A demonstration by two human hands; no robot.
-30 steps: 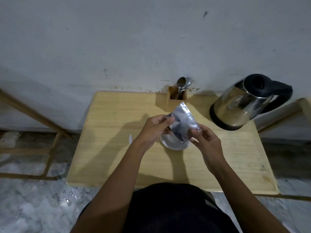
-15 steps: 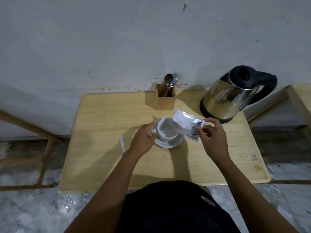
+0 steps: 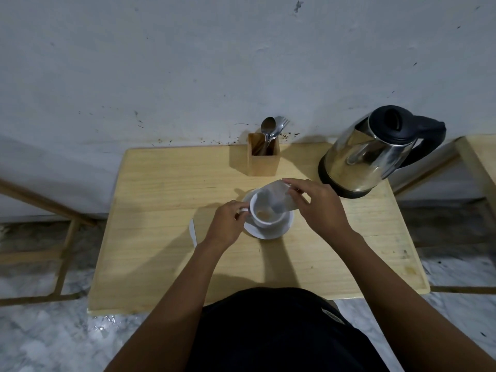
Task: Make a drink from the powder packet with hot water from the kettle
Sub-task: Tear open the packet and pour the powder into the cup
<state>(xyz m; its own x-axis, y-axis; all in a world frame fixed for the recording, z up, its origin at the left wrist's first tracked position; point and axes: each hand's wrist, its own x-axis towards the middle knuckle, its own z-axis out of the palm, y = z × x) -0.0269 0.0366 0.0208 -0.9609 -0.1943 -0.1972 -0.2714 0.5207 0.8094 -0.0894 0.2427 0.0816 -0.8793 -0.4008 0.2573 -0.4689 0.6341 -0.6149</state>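
Ok so rn your right hand [image 3: 319, 208] has the powder packet [image 3: 279, 197] pinched between thumb and fingers at its far end, tipped mouth-down over the white cup [image 3: 265, 213]. There's a bit of brownish powder sitting in the bottom of the cup. Your left hand [image 3: 228, 224] is curled at the cup's handle side, steadying it; fingers look closed on the handle, tho the handle itself is mostly hidden. The cup sits on a white saucer [image 3: 271, 232] mid tabletop [image 3: 161, 237].

Handling, imo: the packet is thin foil, basically weightless and floppy, so it'll fold if you hold it in the middle. Keep the grip on the sealed far edge and tap it so the powder slides out. The foil looks slick too, so pinch firm. The cup and saucer are probably ceramic, i.e. breakable, and the cup can skate on the saucer, so holding the handle is smart.

The steel kettle [image 3: 367, 157] stands just beside your right hand at the back right. Prob heavy if full, and the body will be hot, so take it only by the black handle [image 3: 426, 138]. The spoons [image 3: 271, 130] in the wooden holder [image 3: 263, 159] are at the back for stirring. There's a small white strip [image 3: 192, 232] left of your wrist, maybe the torn-off top, can't tell.
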